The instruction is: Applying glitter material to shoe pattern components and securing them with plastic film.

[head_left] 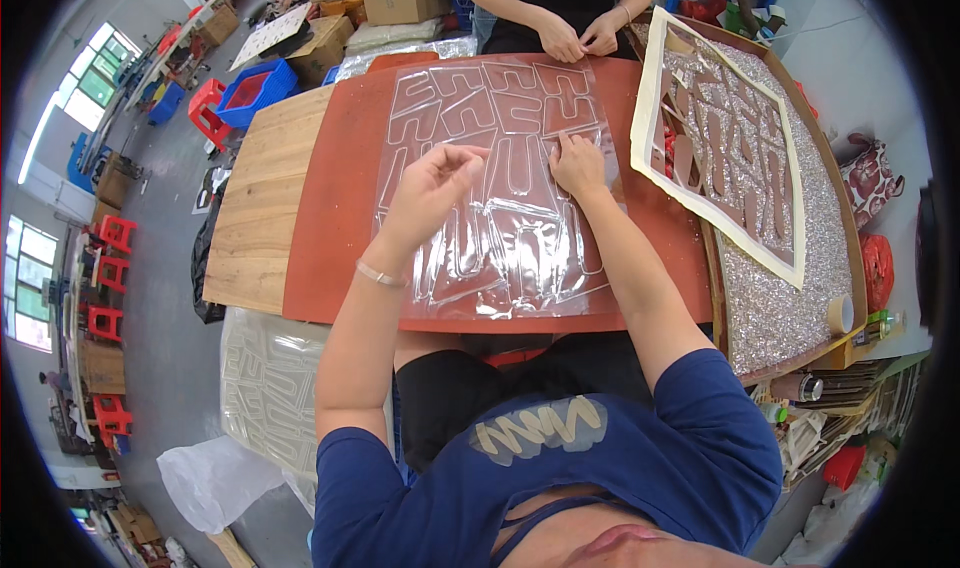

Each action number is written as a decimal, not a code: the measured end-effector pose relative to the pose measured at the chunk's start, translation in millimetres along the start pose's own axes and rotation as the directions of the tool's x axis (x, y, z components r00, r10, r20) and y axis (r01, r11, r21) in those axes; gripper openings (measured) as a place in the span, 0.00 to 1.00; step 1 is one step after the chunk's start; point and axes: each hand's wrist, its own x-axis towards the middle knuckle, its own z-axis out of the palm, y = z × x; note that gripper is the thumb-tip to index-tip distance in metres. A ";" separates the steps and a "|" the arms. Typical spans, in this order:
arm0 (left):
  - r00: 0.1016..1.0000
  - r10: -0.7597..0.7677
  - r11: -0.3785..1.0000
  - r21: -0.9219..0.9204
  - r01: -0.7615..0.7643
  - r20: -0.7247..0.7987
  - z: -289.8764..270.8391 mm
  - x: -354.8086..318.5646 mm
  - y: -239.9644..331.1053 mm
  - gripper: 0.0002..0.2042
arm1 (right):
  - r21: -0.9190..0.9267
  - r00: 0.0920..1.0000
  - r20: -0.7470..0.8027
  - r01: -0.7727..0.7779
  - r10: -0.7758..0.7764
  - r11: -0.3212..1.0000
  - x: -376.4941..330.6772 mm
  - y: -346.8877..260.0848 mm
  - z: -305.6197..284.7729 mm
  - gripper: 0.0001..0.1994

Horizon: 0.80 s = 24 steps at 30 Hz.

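Observation:
A clear plastic sheet (470,253) with raised U-shaped and bar-like outlines lies on a red-brown mat (335,218) in front of me. My left hand (440,188) hovers over the middle of the sheet, its thumb and fingertips pinched together. Whether something small sits in that pinch, I cannot make out. On the sheet's right part rests my right hand (580,166), fingers stretched forward and touching the plastic beside the outlines. Its fingertips are partly hidden by the hand itself. Glare covers the near part of the sheet.
Across the table a co-worker's hands (580,38) meet near the sheet's far edge. At right, a cream-framed stencil (797,208) leans over a tray of silvery glitter (765,313) holding a tape roll (840,314). Bare wood (262,203) extends left. Another patterned sheet (265,368) hangs below.

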 end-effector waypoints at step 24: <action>0.880 0.100 0.348 0.844 0.407 -0.465 -60.6 21.8 -190.3 0.25 | 0.025 0.989 -0.145 -0.019 0.023 0.999 41.6 43.0 41.2 0.18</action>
